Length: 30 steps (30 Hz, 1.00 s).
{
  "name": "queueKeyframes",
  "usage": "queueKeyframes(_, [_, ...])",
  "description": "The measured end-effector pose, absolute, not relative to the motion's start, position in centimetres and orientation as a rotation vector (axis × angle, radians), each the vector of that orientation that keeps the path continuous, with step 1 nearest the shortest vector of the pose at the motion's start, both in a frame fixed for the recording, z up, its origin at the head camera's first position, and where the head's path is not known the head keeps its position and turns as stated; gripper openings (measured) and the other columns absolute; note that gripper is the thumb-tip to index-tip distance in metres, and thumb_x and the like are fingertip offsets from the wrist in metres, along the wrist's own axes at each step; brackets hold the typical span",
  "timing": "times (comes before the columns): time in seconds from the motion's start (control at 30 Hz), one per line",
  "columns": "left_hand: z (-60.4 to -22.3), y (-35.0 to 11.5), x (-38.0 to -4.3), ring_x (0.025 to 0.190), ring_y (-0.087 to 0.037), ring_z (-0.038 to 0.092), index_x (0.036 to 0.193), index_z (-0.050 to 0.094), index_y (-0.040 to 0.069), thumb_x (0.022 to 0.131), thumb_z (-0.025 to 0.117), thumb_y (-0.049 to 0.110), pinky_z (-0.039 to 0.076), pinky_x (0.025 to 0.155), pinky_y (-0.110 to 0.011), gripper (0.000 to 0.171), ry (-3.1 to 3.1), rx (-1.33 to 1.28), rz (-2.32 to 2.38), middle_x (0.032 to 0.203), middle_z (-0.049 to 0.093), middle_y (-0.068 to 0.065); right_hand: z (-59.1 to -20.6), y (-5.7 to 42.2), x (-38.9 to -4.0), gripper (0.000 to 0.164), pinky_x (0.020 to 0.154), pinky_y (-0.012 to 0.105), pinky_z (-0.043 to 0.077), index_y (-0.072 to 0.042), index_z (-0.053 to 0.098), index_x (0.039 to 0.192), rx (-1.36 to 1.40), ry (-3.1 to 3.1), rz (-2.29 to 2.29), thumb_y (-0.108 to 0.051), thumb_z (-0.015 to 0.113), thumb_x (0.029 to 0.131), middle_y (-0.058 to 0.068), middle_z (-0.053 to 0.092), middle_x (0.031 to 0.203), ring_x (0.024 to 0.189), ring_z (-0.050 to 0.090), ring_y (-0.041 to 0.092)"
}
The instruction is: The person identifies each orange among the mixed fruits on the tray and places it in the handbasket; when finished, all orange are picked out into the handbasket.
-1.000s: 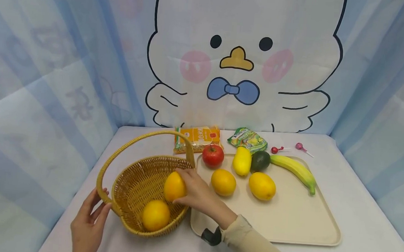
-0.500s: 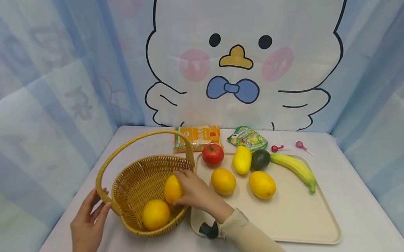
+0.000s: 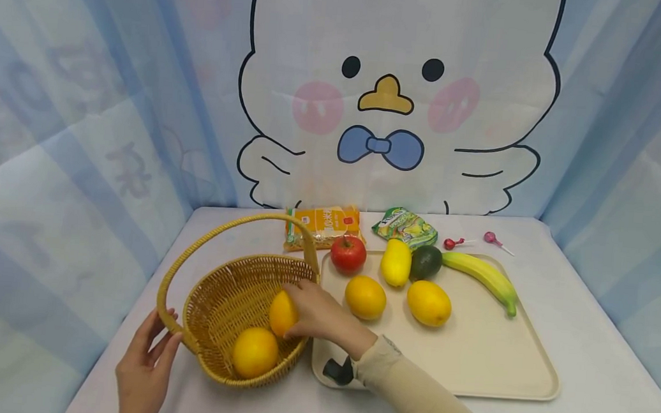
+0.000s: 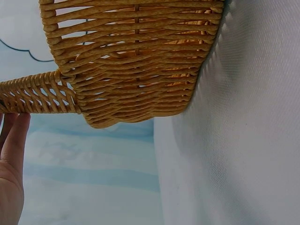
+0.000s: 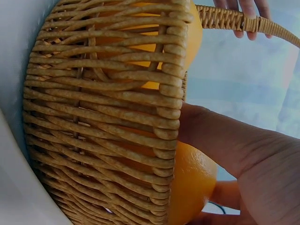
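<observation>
A wicker basket (image 3: 227, 289) with a tall arched handle (image 3: 214, 230) stands at the left. My left hand (image 3: 145, 363) pinches the lower left end of the handle between thumb and fingers. My right hand (image 3: 323, 315) reaches over the basket's right rim and grips an orange (image 3: 284, 314) inside it. In the right wrist view, the thumb and fingers lie around this orange (image 5: 194, 180), and the wicker wall hides its lower part. A second orange (image 3: 255, 353) lies in the front of the basket.
A beige tray (image 3: 492, 365) beside the basket bears a red apple (image 3: 348, 254), yellow fruits (image 3: 429, 303), a dark green avocado (image 3: 426, 263) and a banana (image 3: 481, 281). Behind it lie an orange bag (image 3: 326, 225), a green bag (image 3: 405, 228) and two lollipops (image 3: 492, 238).
My right hand has lowered the held orange slightly into the basket, and the right forearm has shifted a little left. The left hand has kept its place on the handle.
</observation>
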<state>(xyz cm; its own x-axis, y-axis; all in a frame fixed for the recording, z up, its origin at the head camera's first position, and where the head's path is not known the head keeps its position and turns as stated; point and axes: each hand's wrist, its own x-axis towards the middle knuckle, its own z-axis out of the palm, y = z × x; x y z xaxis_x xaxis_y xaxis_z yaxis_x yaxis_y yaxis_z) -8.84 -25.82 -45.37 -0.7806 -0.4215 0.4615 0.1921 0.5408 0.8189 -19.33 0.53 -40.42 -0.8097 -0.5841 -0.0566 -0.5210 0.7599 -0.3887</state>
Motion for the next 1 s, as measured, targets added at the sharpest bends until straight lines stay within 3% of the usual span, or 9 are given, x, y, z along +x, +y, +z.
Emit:
queueKeyframes(0.37, [-43.1, -24.3, -8.1, 0.107, 0.016, 0.052, 0.137, 0.049, 0.022, 0.086, 0.065, 0.001, 0.048, 0.085, 0.002, 0.057, -2.162, 0.275, -1.222, 0.122, 0.061, 0.009, -40.7, -0.1, -19.6, 0.086, 0.099, 0.037, 0.052, -0.008, 0.044, 0.139, -0.911, 2.776, -0.434, -0.04, 0.082, 0.069, 0.014, 0.055, 0.13, 0.116, 0.054, 0.025])
queueKeyframes(0.53, [-43.0, -24.3, -8.1, 0.107, 0.016, 0.051, 0.137, 0.049, 0.02, 0.085, 0.065, 0.0, 0.048, 0.084, 0.001, 0.058, -2.172, 0.286, -1.221, 0.122, 0.061, 0.002, -40.7, -0.2, -19.6, 0.088, 0.104, 0.039, 0.05, -0.007, 0.042, 0.14, -0.916, 2.779, -0.381, -0.042, 0.081, 0.069, 0.014, 0.054, 0.133, 0.121, 0.052, 0.027])
queueKeyframes(0.77, [-43.2, -24.4, -8.2, 0.108, 0.015, 0.051, 0.137, 0.049, 0.017, 0.084, 0.066, -0.002, 0.049, 0.085, 0.0, 0.059, -2.154, 0.267, -1.227, 0.123, 0.062, -0.001, -40.3, -0.4, -19.8, 0.072, 0.098, 0.036, 0.053, -0.006, 0.048, 0.136, -0.926, 2.77, -0.32, -0.036, 0.075, 0.077, 0.012, 0.059, 0.127, 0.114, 0.056, 0.024])
queueKeyframes(1.0, [-44.7, -25.4, -8.7, 0.111, 0.011, 0.052, 0.138, 0.047, 0.016, 0.085, 0.066, 0.001, 0.048, 0.086, 0.0, 0.059, -2.15, 0.229, -1.248, 0.127, 0.06, -0.008, -40.2, -0.5, -19.9, 0.071, 0.098, 0.035, 0.053, -0.006, 0.047, 0.137, -0.917, 2.763, -0.304, -0.035, 0.075, 0.077, 0.013, 0.058, 0.127, 0.113, 0.056, 0.024])
